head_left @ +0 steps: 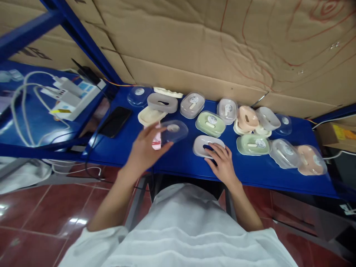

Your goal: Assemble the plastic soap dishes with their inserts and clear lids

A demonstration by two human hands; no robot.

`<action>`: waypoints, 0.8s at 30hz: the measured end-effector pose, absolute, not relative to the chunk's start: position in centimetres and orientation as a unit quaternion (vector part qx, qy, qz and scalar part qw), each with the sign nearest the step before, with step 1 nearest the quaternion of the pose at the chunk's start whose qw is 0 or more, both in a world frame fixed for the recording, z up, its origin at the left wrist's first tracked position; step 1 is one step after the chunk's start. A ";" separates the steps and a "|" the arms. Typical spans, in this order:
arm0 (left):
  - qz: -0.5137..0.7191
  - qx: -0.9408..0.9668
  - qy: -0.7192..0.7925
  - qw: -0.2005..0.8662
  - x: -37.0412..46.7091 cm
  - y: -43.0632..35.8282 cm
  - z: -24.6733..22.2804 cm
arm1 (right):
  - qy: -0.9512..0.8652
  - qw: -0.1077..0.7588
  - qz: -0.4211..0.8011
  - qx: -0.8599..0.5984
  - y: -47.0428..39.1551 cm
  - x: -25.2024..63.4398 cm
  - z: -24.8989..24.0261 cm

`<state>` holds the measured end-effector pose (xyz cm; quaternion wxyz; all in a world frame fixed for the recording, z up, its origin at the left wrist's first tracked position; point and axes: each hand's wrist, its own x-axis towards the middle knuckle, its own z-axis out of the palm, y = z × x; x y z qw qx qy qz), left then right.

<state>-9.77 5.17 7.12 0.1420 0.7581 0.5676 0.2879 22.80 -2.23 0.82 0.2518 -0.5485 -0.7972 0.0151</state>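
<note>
My left hand [147, 146] is curled around one end of a clear plastic cover [179, 132], with the thumb at its near edge and fingers at its far edge. The cover bears a round label. Beside it, partly under my fingers, is a pink-and-white packet [156, 140]. My right hand [221, 161] grips the right end of a pale grey oval plastic box [198, 146] on the table. That box has a dark slot in its top, partly covered by my fingers. Behind it sits a green box [210, 124] under a clear labelled cover.
Several covered boxes, including a green one [253, 144] and a peach one [311, 160], line the right of the blue table [172, 163]. At the left lie a phone [116, 121] and a power strip [79, 98] with cables. A cardboard wall [178, 48] stands behind.
</note>
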 end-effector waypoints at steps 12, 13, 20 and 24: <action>0.245 0.854 0.391 0.240 -5.5 -1.7 2.7 | -0.743 0.253 -0.006 -0.619 -4.1 24.1 1.5; 0.256 0.851 0.398 0.229 -6.1 -0.8 3.4 | -0.741 0.251 -0.011 -0.623 -4.2 24.0 1.5; 0.221 0.825 0.517 0.058 -10.7 14.8 8.4 | -0.743 0.254 -0.006 -0.620 -4.7 23.7 0.8; 0.135 0.841 0.520 0.066 -9.4 23.3 9.6 | -0.737 0.273 -0.008 -0.619 -4.9 23.8 0.6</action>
